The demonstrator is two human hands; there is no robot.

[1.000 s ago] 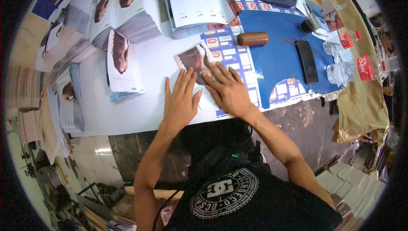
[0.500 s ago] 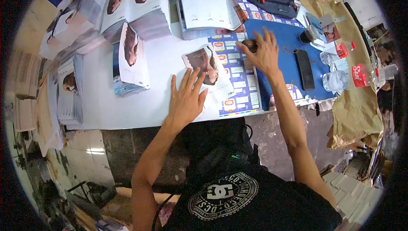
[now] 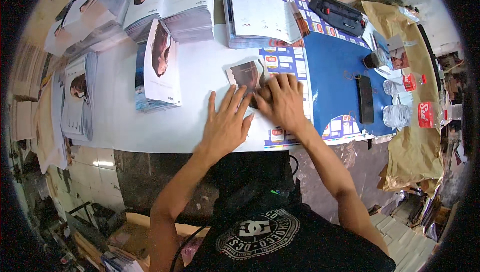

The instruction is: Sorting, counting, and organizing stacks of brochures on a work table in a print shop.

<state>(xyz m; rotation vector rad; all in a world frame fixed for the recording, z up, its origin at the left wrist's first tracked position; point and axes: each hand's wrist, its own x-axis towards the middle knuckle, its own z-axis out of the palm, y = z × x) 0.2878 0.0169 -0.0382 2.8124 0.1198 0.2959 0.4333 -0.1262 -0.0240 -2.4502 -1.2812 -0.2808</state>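
A folded printed sheet [image 3: 244, 73] with a brown picture lies on the white tabletop in front of me. My left hand [image 3: 223, 126] rests flat on its near left edge, fingers spread. Across the sheet's right side, my right hand [image 3: 286, 104] is curled over a rounded dark brown object [image 3: 261, 95], pressing it down on the paper. Fingers and thumb cover most of that object, so I cannot tell its kind. The right part of the sheet is hidden beneath the right hand.
Stacks of printed booklets [image 3: 187, 22] stand along the back and left. A smaller booklet stack [image 3: 161, 67] sits left of the sheet. On the blue board [image 3: 332, 72] lies a black phone [image 3: 366, 99]; a dark cup [image 3: 375, 59] and plastic bottles [image 3: 397, 115] stand at the right.
My right hand has moved left and nearer, bringing the rounded brown object from the blue board's edge onto the sheet. My left hand stays flat on the sheet; the view has shifted slightly.
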